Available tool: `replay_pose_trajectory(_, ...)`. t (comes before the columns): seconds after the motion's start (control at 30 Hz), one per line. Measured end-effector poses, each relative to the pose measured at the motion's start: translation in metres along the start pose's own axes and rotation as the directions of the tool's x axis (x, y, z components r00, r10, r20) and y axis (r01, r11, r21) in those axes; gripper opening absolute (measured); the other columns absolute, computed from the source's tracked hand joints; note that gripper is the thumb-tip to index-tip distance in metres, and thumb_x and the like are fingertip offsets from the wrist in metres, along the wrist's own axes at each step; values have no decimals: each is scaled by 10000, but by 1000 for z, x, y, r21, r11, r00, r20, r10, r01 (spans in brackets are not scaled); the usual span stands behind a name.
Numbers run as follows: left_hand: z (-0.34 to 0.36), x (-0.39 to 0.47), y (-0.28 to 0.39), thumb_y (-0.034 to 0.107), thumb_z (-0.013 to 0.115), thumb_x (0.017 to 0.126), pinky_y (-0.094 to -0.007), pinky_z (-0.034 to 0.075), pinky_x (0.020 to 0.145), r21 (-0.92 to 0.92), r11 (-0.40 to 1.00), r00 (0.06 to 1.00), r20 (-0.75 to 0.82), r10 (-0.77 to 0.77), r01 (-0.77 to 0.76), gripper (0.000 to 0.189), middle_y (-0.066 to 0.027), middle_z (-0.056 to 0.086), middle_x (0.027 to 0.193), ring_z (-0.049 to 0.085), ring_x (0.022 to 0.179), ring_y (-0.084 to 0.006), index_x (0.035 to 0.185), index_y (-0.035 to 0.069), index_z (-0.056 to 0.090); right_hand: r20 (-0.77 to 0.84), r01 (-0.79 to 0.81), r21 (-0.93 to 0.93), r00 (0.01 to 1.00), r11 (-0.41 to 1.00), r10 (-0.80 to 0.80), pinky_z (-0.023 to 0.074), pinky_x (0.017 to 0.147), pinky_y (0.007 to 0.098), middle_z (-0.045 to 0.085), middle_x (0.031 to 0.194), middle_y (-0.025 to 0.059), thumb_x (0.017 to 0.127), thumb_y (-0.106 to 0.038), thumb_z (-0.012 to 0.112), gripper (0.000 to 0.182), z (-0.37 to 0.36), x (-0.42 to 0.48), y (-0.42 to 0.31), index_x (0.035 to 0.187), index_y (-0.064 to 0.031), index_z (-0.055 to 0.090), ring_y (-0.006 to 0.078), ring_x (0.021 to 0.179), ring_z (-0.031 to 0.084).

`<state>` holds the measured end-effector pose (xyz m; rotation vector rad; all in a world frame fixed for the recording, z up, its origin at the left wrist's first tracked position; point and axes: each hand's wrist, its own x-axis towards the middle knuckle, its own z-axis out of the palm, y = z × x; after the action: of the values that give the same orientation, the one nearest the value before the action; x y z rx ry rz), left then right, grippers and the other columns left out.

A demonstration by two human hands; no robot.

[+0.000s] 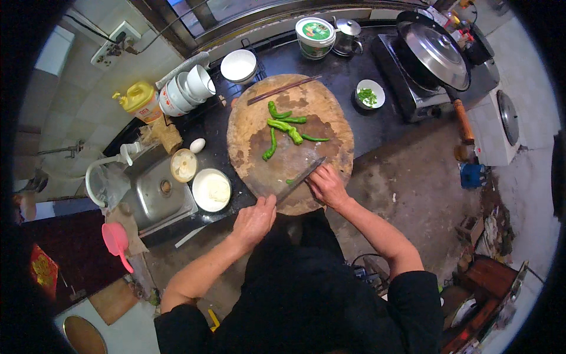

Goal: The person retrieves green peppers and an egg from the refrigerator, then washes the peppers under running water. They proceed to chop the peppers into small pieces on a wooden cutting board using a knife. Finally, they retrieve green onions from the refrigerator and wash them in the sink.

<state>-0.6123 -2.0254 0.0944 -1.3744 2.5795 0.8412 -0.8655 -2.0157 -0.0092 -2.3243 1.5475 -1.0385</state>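
Note:
A kitchen knife slants over the near part of a round wooden chopping board. My left hand is closed around its near-left end. Against the blade close to the far tip rest the bent fingers of my right hand; whether they grip it is hidden. Beside the blade lies a small green piece. Several green peppers are spread across the middle of the board, some curled and some straight. A pair of dark chopsticks lies along the board's far edge.
Left are a steel sink, an egg, a bowl of dough and stacked bowls. Right, a small bowl holds chopped greens. A lidded wok sits on the stove, its wooden handle jutting out. Behind stands a tub.

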Motion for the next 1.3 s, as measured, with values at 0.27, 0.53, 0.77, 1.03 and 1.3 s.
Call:
replay_pose_trajectory(0.27,21,13,-22,234,508,955,-538,499,577,12,1000,999,-39,15,-15,183,-196,595,856,613,716,-442,1000,70,439,11,-13,72,1000,997,12,490,841,404,601,955,119,743,-31,693,233,8,-9,4,960,-41,607,328,964,568)
replay_pose_trajectory(0.53,16,6,-18,227,531,946,-524,509,551,-25,999,986,-165,34,-38,165,-175,597,844,618,682,-426,974,77,468,33,-18,70,999,997,16,491,836,396,593,955,107,738,-22,692,220,7,-9,9,941,-47,608,324,964,568)
replay_pose_trajectory(0.77,15,3,-13,214,565,923,-498,509,514,22,998,991,-124,53,-51,159,-163,592,791,619,619,-400,964,81,488,36,-21,59,999,998,19,493,836,392,598,962,102,723,-27,686,226,11,-13,12,936,-53,615,317,976,572)
replay_pose_trajectory(1.03,38,21,-19,185,573,917,-470,506,483,-11,994,956,-275,102,-109,136,-155,582,766,618,599,-382,957,81,494,34,14,24,999,1000,-15,494,845,394,602,982,109,704,-30,676,258,10,-10,14,953,-60,619,320,987,571)
replay_pose_trajectory(1.3,22,2,-4,215,590,908,-458,497,484,55,996,974,-211,79,-69,158,-138,565,774,607,596,-378,949,96,494,51,-12,2,999,1000,12,492,836,387,597,958,108,686,-34,677,247,7,-10,11,921,-64,607,316,966,567)
